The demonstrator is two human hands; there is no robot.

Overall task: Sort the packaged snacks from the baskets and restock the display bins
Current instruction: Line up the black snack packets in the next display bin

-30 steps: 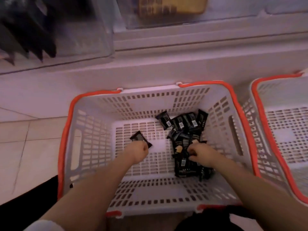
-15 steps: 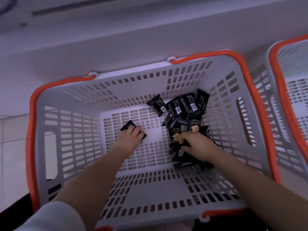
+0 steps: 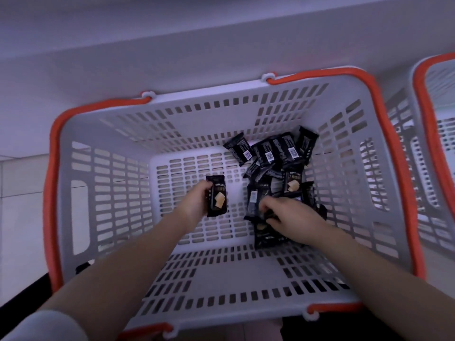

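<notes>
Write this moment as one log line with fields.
left hand: holds one black snack packet | right hand: grips packets in the black pile | place: grey plastic basket with orange rim

A pale ledge (image 3: 221, 33) runs across the top of the frame, its front face dropping straight down to the ground. At the left edge, light floor tiles (image 3: 22, 217) show with thin grout lines between them. The light is cool and even, faintly violet. The lower left corner of the frame lies in dark shadow.
</notes>
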